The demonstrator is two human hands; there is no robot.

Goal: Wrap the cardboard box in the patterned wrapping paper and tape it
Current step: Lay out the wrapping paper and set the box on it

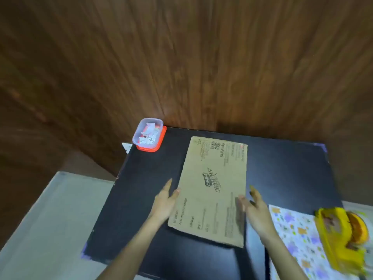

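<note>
Nearest, at R: patterned wrapping paper (298, 235) flat on the desk (141, 199), w/ a yellow tape dispenser (341, 237) sitting on it. The cardboard box (212, 190) lies flat mid-desk. The left hand (164, 203) and right hand (256, 211) flank its long edges, fingers (168, 184) straight, gripping nothing. Box looks light, stiff, thin; prob. best lifted by those edges. Far L corner: clear tub (148, 134) on a red lid, paper slips inside.

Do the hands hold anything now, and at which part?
Nothing is gripped. The left hand and right hand are open, fingers straight, at the two long side edges of the flat cardboard box.
</note>
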